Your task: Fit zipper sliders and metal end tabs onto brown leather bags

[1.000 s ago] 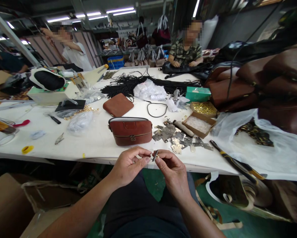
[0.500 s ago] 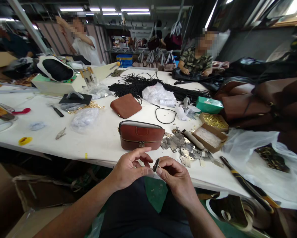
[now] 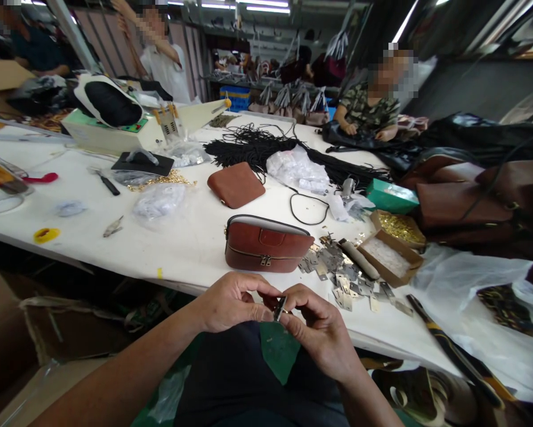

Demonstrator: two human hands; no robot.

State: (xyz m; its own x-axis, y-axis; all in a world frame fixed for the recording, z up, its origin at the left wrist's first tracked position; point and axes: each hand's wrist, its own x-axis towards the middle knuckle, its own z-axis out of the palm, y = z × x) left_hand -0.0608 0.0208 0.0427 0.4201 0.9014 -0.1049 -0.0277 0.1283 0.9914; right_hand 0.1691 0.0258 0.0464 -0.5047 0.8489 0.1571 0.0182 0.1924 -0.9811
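My right hand (image 3: pixel 316 327) pinches a small dark metal bag fitting (image 3: pixel 279 308) between thumb and fingers; its exact kind is too small to make out. On the fitting's other side, the index finger and thumb of my left hand (image 3: pixel 235 303) close on it too. Both hands are just off the table's front edge, above my lap. Just beyond them a brown leather bag (image 3: pixel 244 244) stands on the white table (image 3: pixel 168 249), its top open and its zipper pulls facing me. Flat metal plates (image 3: pixel 333 261) lie in a loose pile right of the bag.
A brown leather piece (image 3: pixel 237 185) lies behind the bag. To the right are a roller-like stick (image 3: pixel 359 260), a cardboard box of gold parts (image 3: pixel 400 228), long-handled cutters (image 3: pixel 453 350) and a plastic bag (image 3: pixel 462 284). Black cords (image 3: pixel 248 145) spread further back. A co-worker (image 3: pixel 371 107) sits across the table.
My left index finger and thumb have come in onto the metal fitting, where before the index finger was raised apart. The view has shifted slightly left, with things appearing further right.
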